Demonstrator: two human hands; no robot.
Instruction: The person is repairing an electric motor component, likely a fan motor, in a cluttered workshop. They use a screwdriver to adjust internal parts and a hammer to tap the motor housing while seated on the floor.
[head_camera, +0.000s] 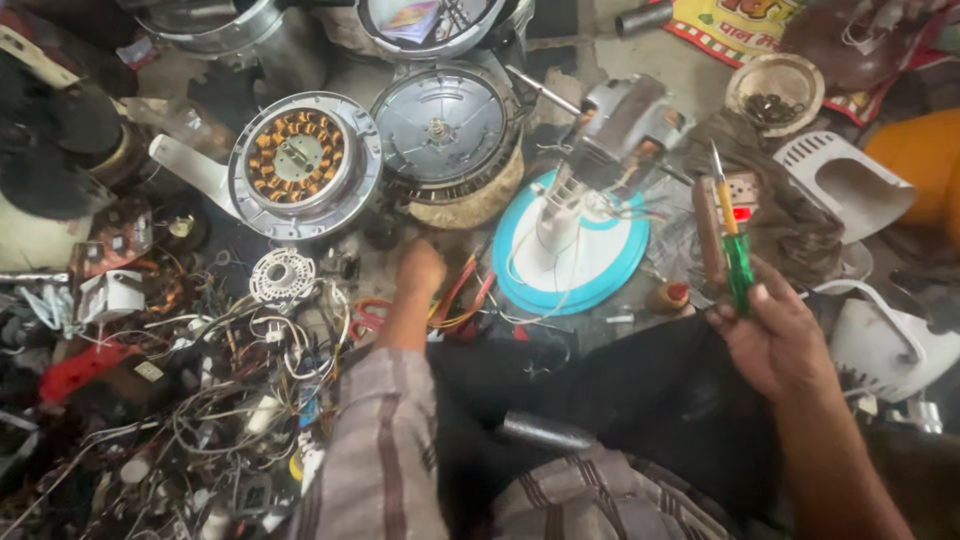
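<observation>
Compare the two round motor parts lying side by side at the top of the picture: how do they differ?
The left motor part lies open, showing a ring of copper-coloured windings; the right motor part shows a plain grey ribbed disc with no windings. The left one has a white arm sticking out sideways; the right one rests on a tan, fringed ring. Both are round, silver-rimmed and face up.

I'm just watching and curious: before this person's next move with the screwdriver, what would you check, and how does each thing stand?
1. Right hand grips the green-handled screwdriver firmly: ok.
2. Screwdriver tip points up, away from the body: ok.
3. Left hand has hold of something among the wires: cannot tell.
4. Fan base lies flat: ok.
5. Floor around the left hand free of loose wire: not ok.
</observation>
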